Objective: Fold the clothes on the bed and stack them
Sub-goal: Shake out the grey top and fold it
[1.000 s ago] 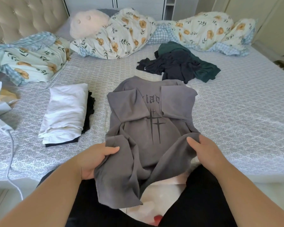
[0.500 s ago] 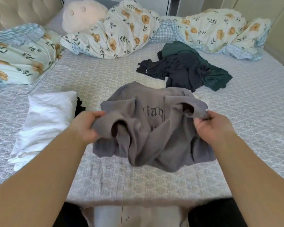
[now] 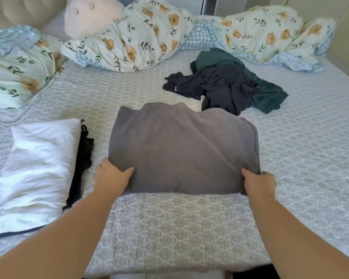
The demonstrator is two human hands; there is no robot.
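I see the grey sweatshirt (image 3: 181, 150) lying folded into a wide rectangle on the bed (image 3: 302, 158), approx. in the middle, w/ the plain side up. My left hand (image 3: 112, 178) holds its near left corner: thumb is on top of the fabric, the other fingers go under the edge, so the grip is closed around the cloth. My right hand (image 3: 259, 184) does the same at the near right corner, thumb on top, fingers tucked under. Left of the sweatshirt, just beside it but not touching, is the stack: a folded white garment (image 3: 34, 174) on top of a black garment (image 3: 83, 158), which shows only at the right edge. Behind the sweatshirt, to the right, lies an unfolded heap: a dark navy garment (image 3: 216, 87) over a dark green garment (image 3: 268, 93), touching each other. At the far side are a floral duvet (image 3: 141, 37) and a pale plush pillow (image 3: 89, 17).
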